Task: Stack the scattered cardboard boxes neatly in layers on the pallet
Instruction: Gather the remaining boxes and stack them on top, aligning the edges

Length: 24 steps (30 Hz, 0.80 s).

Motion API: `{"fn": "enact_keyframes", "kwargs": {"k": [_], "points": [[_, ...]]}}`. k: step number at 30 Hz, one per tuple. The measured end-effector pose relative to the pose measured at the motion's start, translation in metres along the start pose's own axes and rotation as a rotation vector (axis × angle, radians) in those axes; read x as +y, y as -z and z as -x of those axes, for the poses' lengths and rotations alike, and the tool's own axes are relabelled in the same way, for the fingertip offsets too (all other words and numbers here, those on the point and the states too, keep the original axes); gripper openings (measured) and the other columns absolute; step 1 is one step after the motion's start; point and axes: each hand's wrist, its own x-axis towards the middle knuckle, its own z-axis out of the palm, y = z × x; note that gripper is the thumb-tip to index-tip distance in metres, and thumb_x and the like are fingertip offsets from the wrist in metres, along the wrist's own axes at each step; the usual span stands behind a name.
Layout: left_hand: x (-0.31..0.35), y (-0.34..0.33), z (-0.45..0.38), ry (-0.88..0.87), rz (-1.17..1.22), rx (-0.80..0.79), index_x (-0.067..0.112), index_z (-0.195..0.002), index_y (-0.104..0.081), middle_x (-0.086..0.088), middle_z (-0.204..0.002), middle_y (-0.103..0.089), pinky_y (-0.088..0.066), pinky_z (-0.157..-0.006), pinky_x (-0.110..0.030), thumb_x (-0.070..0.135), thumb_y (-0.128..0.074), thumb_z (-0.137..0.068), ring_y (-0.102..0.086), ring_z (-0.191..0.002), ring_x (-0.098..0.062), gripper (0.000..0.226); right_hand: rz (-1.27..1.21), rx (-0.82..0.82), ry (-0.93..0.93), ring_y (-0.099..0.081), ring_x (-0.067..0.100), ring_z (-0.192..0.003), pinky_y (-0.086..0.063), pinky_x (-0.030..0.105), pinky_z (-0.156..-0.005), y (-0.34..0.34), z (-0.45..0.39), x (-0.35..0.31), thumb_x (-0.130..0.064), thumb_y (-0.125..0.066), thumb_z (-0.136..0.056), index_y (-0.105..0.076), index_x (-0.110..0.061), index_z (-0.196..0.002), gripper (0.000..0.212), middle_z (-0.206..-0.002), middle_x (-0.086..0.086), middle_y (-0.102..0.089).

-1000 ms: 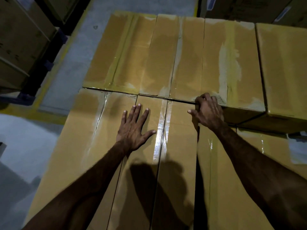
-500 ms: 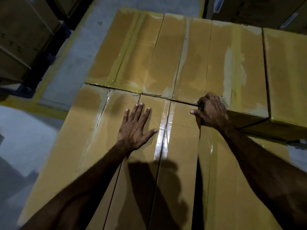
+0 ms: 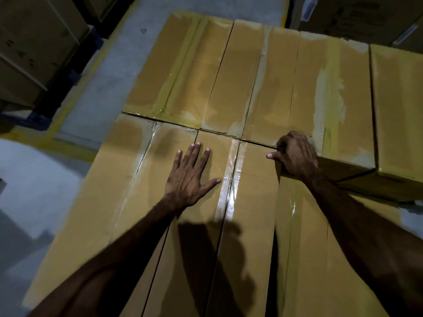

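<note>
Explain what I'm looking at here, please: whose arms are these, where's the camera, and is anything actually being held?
There is no machine: these are a person's two bare arms, filmed by a wide-angle camera worn on their head, looking forward and down. Below them lies a layer of taped cardboard boxes packed side by side. The left hand lies flat, fingers spread, on top of the near box, beside its shiny tape seam. The right hand has its fingers curled over the near bottom edge of a far box, which sits slightly raised and skewed against its neighbours. Nothing is lifted clear. Grey floor and more stacked cartons show at the left.
</note>
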Motion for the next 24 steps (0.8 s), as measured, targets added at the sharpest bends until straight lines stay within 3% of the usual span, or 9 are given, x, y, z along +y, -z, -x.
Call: {"fn": "enact_keyframes", "kwargs": {"k": [17,21,24], "points": [[0.001,-0.001,0.000,-0.010,0.020,0.000,0.022,-0.169,-0.013,-0.008,-0.177,-0.002,-0.006,-0.131,-0.054,0.087,-0.024,-0.096,0.002,-0.163,-0.022,0.098,-0.006,0.091,-0.030,-0.053,0.034,-0.112,-0.045,0.045,-0.089,-0.012,0.007,-0.001,-0.051,-0.084,-0.079,-0.071,-0.014,-0.113,0.052,-0.120,0.009,-0.061],[0.001,0.001,0.003,0.005,0.021,-0.023,0.023,-0.169,-0.010,-0.009,-0.177,-0.001,-0.004,-0.131,-0.054,0.087,-0.019,-0.096,0.003,-0.163,-0.022,0.097,-0.003,0.114,0.008,-0.051,0.036,-0.114,-0.047,0.047,-0.091,-0.015,0.023,-0.003,-0.054,-0.073,-0.090,-0.067,-0.011,-0.124,0.055,-0.126,0.013,-0.057],[0.003,0.001,0.011,0.035,0.029,-0.039,0.023,-0.169,-0.010,-0.009,-0.177,-0.001,-0.003,-0.130,-0.055,0.083,-0.017,-0.100,0.004,-0.163,-0.023,0.092,0.048,0.059,-0.006,-0.044,0.040,-0.130,-0.044,0.058,-0.101,-0.027,0.050,-0.003,-0.063,-0.059,-0.096,-0.052,-0.010,-0.144,0.072,-0.145,0.016,-0.046]]}}
